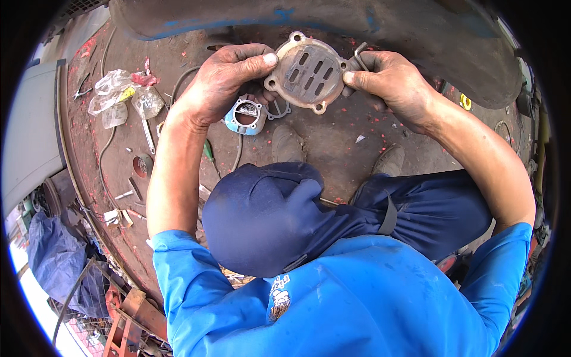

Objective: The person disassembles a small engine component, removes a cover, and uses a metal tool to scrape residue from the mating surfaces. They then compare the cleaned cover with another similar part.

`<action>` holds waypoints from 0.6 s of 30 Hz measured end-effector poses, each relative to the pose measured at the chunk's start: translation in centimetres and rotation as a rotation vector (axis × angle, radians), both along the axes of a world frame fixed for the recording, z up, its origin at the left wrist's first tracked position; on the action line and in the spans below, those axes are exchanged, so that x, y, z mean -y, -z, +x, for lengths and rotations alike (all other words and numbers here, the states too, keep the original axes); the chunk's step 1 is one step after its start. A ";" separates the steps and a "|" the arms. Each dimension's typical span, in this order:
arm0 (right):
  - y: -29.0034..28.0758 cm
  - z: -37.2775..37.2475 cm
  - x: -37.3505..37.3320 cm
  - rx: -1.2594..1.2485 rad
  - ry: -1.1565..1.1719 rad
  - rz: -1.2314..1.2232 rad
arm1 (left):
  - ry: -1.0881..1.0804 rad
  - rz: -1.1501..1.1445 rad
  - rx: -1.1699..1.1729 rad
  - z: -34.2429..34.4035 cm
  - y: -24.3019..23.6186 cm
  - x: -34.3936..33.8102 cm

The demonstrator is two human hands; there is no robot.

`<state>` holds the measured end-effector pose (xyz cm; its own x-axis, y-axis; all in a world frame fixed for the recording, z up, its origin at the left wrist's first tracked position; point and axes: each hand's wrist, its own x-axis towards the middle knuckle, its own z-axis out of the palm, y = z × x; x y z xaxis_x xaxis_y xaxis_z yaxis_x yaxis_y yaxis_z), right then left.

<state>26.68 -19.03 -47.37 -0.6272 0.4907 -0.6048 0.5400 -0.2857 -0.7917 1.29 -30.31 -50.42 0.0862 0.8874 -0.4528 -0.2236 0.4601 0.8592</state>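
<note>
A round metal valve plate (pixel 310 74) with slots through its middle and bolt lugs around its rim is held up between my two hands. My left hand (pixel 229 77) grips its left edge, thumb on the face near a lug. On the opposite edge, my right hand (pixel 395 83) pinches the rim with the thumb. A bent metal rod (pixel 360 55), like a hex key, also sticks up from the right hand's fingers. Below the plate, on the ground, lie a blue housing (pixel 241 124) with a square-lugged opening and a thin ring-shaped gasket (pixel 278 110) beside it.
A large dark tank-like body (pixel 333 27) spans the far side. Clear plastic bags (pixel 113 89), a wrench (pixel 148 136), a hammer (pixel 135 189), a green-handled tool (pixel 208 150) and a yellow ring (pixel 465 102) lie on the ground. A hose (pixel 107 143) runs along the left.
</note>
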 end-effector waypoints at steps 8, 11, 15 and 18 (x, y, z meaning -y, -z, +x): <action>9.1 -5.2 -0.9 0.126 -0.148 0.017 | 0.018 -0.183 -0.279 -4.4 7.8 5.2; 12.6 -4.5 0.5 0.148 -0.262 -0.025 | 0.016 -0.296 -0.340 -7.2 13.4 8.9; 13.9 -2.5 1.8 0.243 -0.333 -0.052 | -0.038 -0.401 -0.298 -9.1 19.2 11.9; 14.3 -1.9 2.0 0.303 -0.320 -0.083 | -0.090 -0.426 -0.278 -8.8 21.1 12.3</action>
<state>24.75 -21.01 -61.68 -0.5278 0.2423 -0.8140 0.8157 -0.1224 -0.5654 -7.53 -42.66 -71.47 -0.1573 0.6180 -0.7703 -0.0681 0.7714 0.6327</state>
